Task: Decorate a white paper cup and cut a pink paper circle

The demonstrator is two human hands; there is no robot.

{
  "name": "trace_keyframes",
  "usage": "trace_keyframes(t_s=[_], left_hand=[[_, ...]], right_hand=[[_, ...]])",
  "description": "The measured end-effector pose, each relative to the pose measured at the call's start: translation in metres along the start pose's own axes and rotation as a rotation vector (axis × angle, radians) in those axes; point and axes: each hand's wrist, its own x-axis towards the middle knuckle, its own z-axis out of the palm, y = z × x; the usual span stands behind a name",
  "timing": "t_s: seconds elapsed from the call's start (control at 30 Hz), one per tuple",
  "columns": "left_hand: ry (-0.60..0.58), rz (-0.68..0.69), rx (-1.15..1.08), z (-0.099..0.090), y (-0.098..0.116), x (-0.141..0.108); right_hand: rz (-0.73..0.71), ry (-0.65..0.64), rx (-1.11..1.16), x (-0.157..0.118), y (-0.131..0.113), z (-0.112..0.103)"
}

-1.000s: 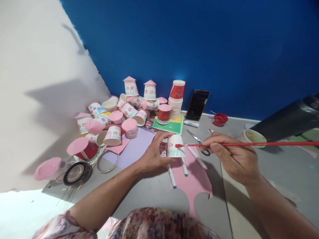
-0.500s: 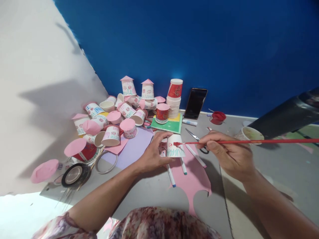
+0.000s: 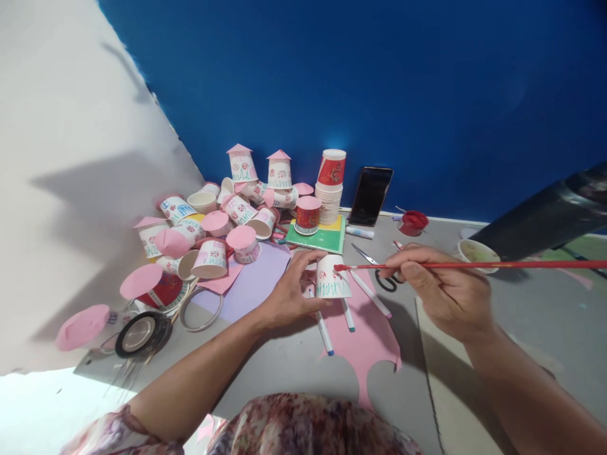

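Blue wall (image 3: 332, 76) behind; grey tabletop (image 3: 265, 373) crowded at left with decorated, pink-topped cups (image 3: 279, 174), apparently heaped aside to free working room. Near the middle, above cut pink paper (image 3: 367, 344), a white paper cup (image 3: 332, 283) is held mouth down by the left hand (image 3: 291, 294). Fingers are curled at its upper end, thumb by the rim, spread just cup-length; the marked side is thus left exposed to the brush (image 3: 465, 265). That is pinched firmly between thumb and fingers of the right hand (image 3: 448, 297), probably for steadiness; its red tip is seen at the cup's wall. Markers (image 3: 325, 335) are laid close by, presumably for reach.
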Motion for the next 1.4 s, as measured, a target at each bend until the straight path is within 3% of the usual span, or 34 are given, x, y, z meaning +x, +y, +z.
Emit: trace_keyframes(t_s=[0.87,1.07,1.4], left_hand=[[-0.022,0.002,-0.189,0.002,-0.013,0.001],[-0.031,0.02,-0.131,0.0,-0.012,0.002],[-0.001,0.034,-0.143,-0.002,-0.01,0.003]], right_hand=[[0.001,-0.061,0.022,0.002,0.001,-0.004],[0.076,0.017,0.044,0.001,0.0,-0.005],[0.263,0.025,0.205,0.001,0.007,-0.017]])
